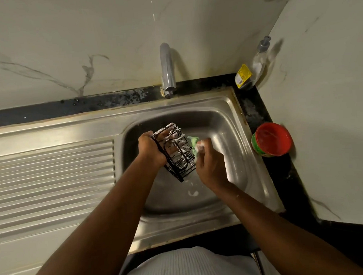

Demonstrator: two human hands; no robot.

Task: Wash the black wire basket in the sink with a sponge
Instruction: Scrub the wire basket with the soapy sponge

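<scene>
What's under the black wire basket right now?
Bare steel sink basin floor with a white foam blob. The left hand holds the black wire basket above it. Any drain is hidden behind them.

Tap [167, 69] stands behind the sink [227, 122]; red tub [272, 138] flanks its right rim.

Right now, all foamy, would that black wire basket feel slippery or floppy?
Probably slippery: suds coat the black wire basket. Likely stiff: its wires hold their shape in the left hand. Seemingly light, as one hand holds it up.
</scene>
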